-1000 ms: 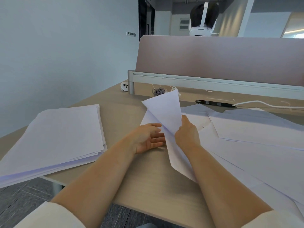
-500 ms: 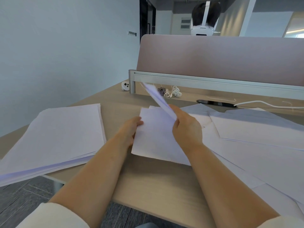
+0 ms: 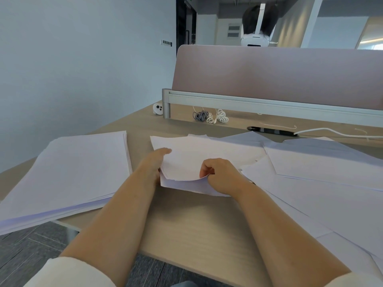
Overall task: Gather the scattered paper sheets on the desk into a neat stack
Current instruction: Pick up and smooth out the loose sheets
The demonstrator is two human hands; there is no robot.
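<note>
Where the table [image 3: 196,224] meets the viewer, the left hand [image 3: 153,164] grips a paper bundle [image 3: 192,160] at its left side; the right hand [image 3: 222,176] pinches its near edge. Tall stack [image 3: 78,166] lies left, loose sheets [image 3: 323,172] right, coiled cables [image 3: 210,117] beyond.

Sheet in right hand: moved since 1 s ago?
Yes. The top sheet has come down: its corner stood up near the divider rail, now it lies on the small pile, right hand pinching its near edge.

White sleeves [image 3: 68,272], bare forearms [image 3: 116,208], bare left hand [image 3: 154,164] and right hand [image 3: 221,175].
</note>
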